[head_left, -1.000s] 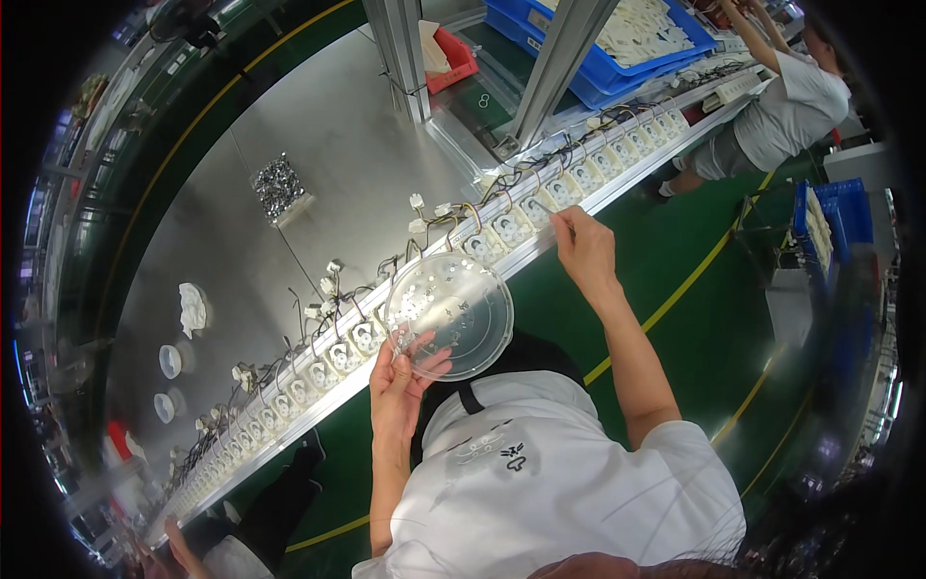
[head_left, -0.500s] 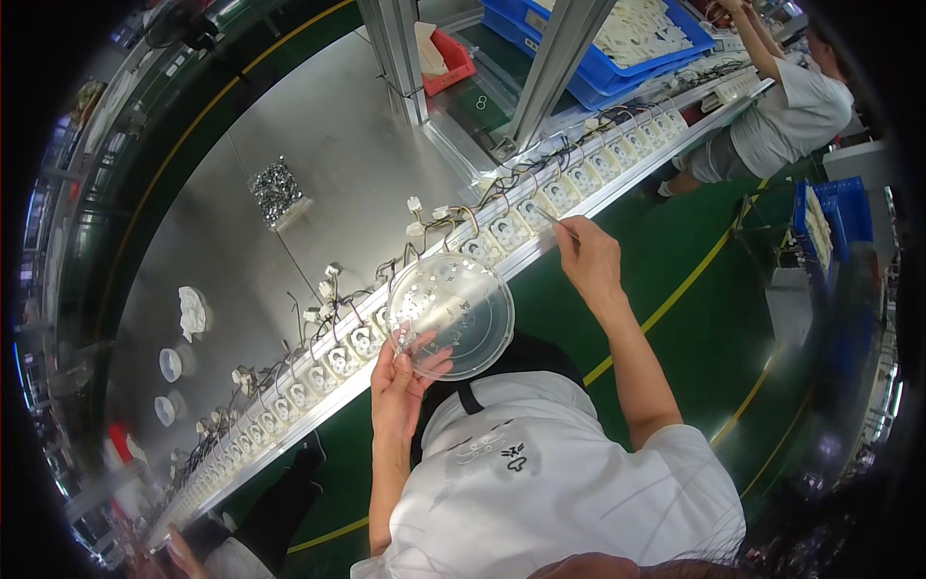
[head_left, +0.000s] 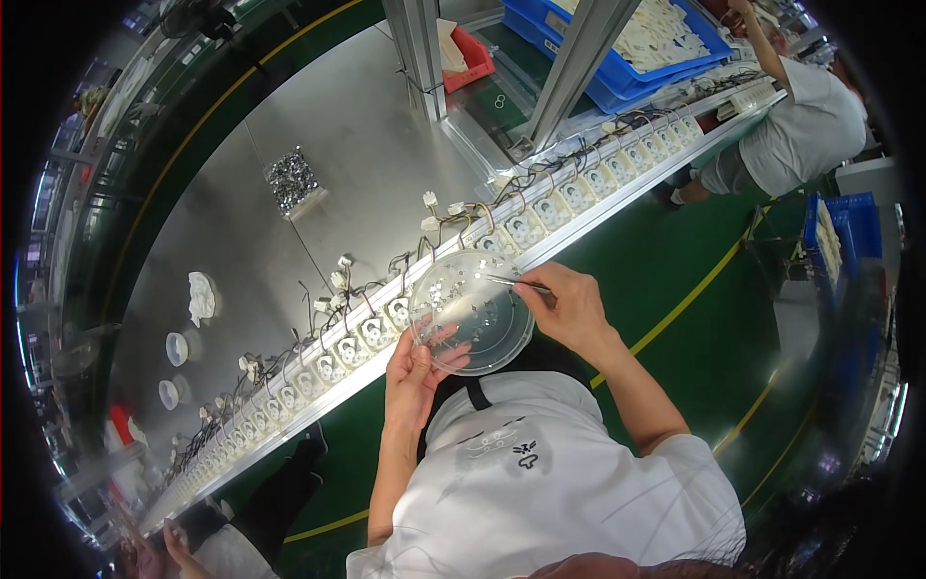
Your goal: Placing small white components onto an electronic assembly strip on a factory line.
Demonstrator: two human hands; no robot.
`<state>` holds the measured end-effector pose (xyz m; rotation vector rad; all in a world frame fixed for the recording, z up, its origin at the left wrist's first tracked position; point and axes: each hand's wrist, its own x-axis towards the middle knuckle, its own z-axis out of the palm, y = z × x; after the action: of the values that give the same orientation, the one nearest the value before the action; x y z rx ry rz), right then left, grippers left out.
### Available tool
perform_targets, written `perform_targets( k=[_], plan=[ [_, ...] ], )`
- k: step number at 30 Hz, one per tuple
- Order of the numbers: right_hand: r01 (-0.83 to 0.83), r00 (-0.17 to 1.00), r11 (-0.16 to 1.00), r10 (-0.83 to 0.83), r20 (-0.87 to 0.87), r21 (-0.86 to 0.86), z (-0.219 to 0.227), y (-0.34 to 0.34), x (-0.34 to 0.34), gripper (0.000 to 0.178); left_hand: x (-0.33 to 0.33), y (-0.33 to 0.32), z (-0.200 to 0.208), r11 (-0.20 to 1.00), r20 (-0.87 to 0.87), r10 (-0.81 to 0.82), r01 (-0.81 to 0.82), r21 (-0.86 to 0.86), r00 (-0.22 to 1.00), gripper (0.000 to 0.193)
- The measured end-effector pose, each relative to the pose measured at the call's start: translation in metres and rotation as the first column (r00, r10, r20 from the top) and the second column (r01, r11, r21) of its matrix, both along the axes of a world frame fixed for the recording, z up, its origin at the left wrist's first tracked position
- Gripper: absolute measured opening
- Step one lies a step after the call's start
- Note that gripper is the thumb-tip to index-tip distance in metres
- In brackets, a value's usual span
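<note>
A round clear plastic dish (head_left: pixel 494 338) with small light pieces scattered in it rests in my left hand (head_left: pixel 410 378), whose fingers close on its near left rim and underside. My right hand (head_left: pixel 571 307) pinches a pair of metal tweezers (head_left: pixel 509 281), their tips over the far right part of the dish. Whether the tips grip a piece is too small to tell. Just beyond the dish runs a long metal rail (head_left: pixel 333 398) carrying a row of white square parts (head_left: pixel 373 333) with round centres and wires. The dish covers some of them.
On the metal table lie a clear bag of shiny metal parts (head_left: pixel 295 183), crumpled white tissue (head_left: pixel 202 297) and two small white cups (head_left: pixel 177 349). A metal post (head_left: pixel 417 58), a red bin (head_left: pixel 471 66) and a blue crate (head_left: pixel 617 85) stand farther off. Co-workers are at the right (head_left: pixel 815 125) and lower left.
My right hand has brought the tweezers from the row of white parts left and nearer, over the dish. The view has shifted slightly; my left hand keeps hold of the dish.
</note>
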<state>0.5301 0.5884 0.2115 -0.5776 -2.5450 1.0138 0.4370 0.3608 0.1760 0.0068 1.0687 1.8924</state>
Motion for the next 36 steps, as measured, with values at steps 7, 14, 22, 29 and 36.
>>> perform_targets(
  k=[7,14,22,29,36],
  plan=[
    [-0.003,1.0,1.0,0.003,-0.006,-0.012,-0.002,-0.005,-0.004,0.011,0.002,0.0,0.001,1.0,-0.002,-0.001,0.001,0.01,1.0,0.048],
    [0.013,1.0,0.998,-0.012,0.009,-0.056,-0.005,-0.003,-0.003,0.012,0.001,0.002,0.0,1.0,-0.006,-0.007,0.007,0.023,1.0,0.05],
    [0.201,0.979,0.979,-0.202,-0.005,-0.032,-0.001,0.027,0.001,0.014,0.0,0.001,-0.003,1.0,-0.007,0.005,-0.005,-0.001,1.0,0.047],
    [0.432,0.9,0.835,-0.423,-0.105,0.34,-0.023,0.088,0.006,0.016,-0.001,0.002,-0.002,1.0,-0.025,0.015,-0.015,-0.022,1.0,0.047],
    [0.404,0.912,0.828,-0.4,-0.094,0.389,-0.03,0.104,0.002,0.014,0.001,0.005,-0.002,0.999,-0.021,0.029,-0.03,-0.03,0.999,0.047]
  ],
)
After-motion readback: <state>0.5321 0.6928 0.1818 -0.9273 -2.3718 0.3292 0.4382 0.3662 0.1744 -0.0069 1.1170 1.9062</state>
